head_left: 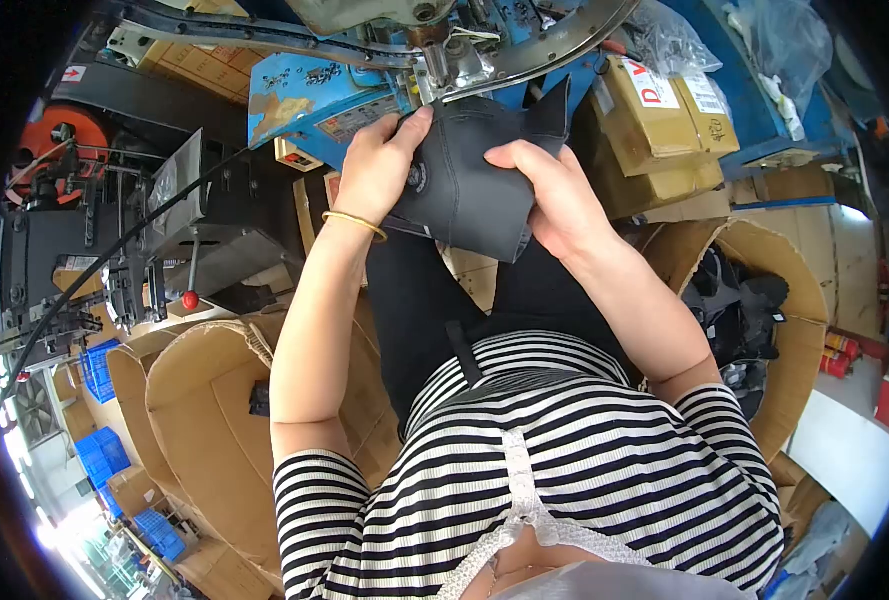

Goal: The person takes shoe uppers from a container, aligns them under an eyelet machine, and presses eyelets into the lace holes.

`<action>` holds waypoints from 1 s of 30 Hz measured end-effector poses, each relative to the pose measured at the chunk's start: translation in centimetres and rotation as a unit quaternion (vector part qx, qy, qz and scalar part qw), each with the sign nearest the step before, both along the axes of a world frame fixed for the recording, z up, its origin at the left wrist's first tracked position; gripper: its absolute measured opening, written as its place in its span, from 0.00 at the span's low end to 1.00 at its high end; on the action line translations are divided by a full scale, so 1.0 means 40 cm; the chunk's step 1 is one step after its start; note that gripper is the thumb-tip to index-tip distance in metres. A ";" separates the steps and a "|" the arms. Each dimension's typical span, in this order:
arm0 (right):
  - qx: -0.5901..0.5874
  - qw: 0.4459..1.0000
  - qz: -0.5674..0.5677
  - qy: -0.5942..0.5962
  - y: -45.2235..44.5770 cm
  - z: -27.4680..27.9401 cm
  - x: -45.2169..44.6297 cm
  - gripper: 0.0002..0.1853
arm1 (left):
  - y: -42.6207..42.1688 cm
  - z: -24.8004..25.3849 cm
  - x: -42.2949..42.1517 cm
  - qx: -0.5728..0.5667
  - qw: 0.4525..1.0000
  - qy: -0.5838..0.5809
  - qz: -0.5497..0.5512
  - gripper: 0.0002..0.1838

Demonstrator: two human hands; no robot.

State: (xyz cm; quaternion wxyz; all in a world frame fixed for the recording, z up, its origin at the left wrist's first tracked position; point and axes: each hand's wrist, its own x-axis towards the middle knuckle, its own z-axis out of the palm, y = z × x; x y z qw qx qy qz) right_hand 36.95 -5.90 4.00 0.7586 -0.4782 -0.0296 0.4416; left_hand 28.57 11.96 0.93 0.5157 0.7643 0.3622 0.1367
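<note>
A dark grey, stitched piece with a round emblem near its left side is held up under the head of a machine. My left hand grips its left edge, thumb on top near the seam and the machine's metal post. On the right side, my right hand holds the same piece, thumb on its upper face and the other fingers mostly hidden beneath. A pointed flap of the piece stands up at its upper right.
Taped cardboard boxes stand at the right of the machine. An open carton with black items is at my right, another large carton at my left. A red-knobbed lever sticks out from black machinery at left.
</note>
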 end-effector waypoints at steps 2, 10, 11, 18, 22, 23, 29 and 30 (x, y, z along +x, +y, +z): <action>0.003 0.999 -0.031 0.021 0.003 0.005 0.000 0.08 | -0.013 0.025 0.003 0.078 0.996 0.036 0.011 0.30; -0.005 0.999 -0.028 0.033 0.003 -0.035 -0.003 0.12 | -0.007 0.033 0.012 0.112 0.992 0.055 -0.004 0.31; -0.026 0.999 -0.032 0.030 0.008 -0.036 0.000 0.12 | -0.004 0.027 0.013 0.102 0.994 0.043 -0.001 0.30; 0.015 0.995 0.055 0.084 -0.014 -0.006 0.049 0.15 | 0.003 0.010 0.014 0.028 1.000 0.002 -0.001 0.27; 0.002 0.999 0.036 0.025 -0.017 -0.029 0.044 0.12 | 0.010 -0.015 0.014 0.014 0.999 -0.036 0.001 0.26; -0.001 0.999 0.037 0.020 -0.017 -0.033 0.045 0.12 | 0.008 -0.014 0.014 0.016 0.999 -0.038 0.009 0.26; 0.005 0.999 0.045 -0.017 0.006 0.010 0.001 0.12 | -0.003 -0.002 0.006 -0.001 0.996 -0.066 0.054 0.25; 0.016 0.998 0.059 -0.028 0.010 0.008 -0.001 0.12 | 0.006 -0.008 0.005 -0.008 0.997 -0.066 0.049 0.24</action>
